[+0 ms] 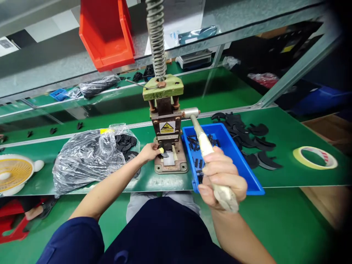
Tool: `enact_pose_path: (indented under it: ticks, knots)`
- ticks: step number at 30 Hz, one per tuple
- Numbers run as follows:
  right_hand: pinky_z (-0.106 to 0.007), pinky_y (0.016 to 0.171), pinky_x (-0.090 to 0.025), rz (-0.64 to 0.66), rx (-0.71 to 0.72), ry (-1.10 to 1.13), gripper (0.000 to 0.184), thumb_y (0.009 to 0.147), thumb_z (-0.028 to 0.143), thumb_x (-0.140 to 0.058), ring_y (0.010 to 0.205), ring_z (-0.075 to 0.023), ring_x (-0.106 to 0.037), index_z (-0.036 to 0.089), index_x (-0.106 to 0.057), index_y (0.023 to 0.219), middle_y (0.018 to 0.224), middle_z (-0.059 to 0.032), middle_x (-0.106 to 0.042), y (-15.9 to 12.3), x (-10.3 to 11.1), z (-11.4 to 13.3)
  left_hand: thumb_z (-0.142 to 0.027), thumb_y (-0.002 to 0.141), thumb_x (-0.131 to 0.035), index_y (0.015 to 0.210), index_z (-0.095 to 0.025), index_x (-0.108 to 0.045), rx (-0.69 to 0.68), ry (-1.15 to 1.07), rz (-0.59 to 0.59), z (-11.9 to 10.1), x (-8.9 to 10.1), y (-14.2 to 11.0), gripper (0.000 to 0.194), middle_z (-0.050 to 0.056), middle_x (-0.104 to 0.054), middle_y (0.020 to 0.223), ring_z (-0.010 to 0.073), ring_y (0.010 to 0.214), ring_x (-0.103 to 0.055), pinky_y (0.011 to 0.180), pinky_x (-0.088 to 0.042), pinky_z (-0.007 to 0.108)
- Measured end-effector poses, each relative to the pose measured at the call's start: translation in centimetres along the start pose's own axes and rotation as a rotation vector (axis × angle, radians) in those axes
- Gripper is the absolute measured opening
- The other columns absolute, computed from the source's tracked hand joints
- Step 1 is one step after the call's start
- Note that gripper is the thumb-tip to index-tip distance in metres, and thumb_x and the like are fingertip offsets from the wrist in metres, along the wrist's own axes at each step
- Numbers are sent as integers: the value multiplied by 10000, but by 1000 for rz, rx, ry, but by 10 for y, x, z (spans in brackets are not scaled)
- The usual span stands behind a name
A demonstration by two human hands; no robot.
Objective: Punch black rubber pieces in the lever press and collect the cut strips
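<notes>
My right hand (224,176) is wrapped around the cloth-covered lever handle (205,143) of a hand press (162,93). The lever slants down toward me from the press's right side. My left hand (151,151) is at the press base, its fingers pinched on a small black curved part (164,155) under the ram. A bit of yellow covers one fingertip. Most of the part is hidden by the fingers and the tooling. Beside the press, on its right, sits a blue tray (242,170) with small black pieces in it.
A clear plastic bag of black parts (85,157) lies left of the press. Several loose black curved parts (264,157) and a tape roll (315,157) are on the right. A fan (15,172) stands far left. Overhead, a red bin (107,36) hangs by the shelf.
</notes>
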State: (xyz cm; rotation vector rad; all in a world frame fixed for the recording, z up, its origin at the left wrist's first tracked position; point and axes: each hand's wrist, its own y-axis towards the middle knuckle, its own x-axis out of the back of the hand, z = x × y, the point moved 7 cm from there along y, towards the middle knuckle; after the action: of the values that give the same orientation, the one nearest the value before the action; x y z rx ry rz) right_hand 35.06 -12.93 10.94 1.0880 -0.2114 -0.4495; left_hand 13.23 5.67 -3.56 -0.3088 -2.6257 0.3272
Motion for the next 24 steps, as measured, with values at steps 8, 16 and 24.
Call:
enact_pose_path:
  ticks: [8, 16, 24]
  knots:
    - [-495, 970, -539, -88, 80, 71, 607, 790, 423, -676, 1064, -221, -614, 322, -465, 1350, 1138, -31, -582, 90, -24, -3, -93, 598, -810, 702, -131, -565, 183, -413, 31, 14, -18, -6, 269, -55, -563, 557, 74, 486, -538, 533, -469, 194]
    - [-512, 1103, -454, -83, -649, 1, 441, 829, 399, -663, 1298, -266, -515, 258, -578, 1237, 1345, -99, -534, -11, -29, -35, -199, 528, -888, 811, -128, -587, 42, -606, 77, 10, 14, -44, 419, -31, -642, 645, 87, 529, -579, 513, -458, 189]
    - [-270, 537, -487, 527, -1564, 528, 383, 787, 507, -691, 626, -151, -616, 140, -674, 896, 693, -56, -656, -134, -111, -69, -255, 612, -856, 910, -108, -691, -147, -522, 307, -12, 26, -84, 371, 41, -718, 835, 128, 716, -647, 703, -513, 244]
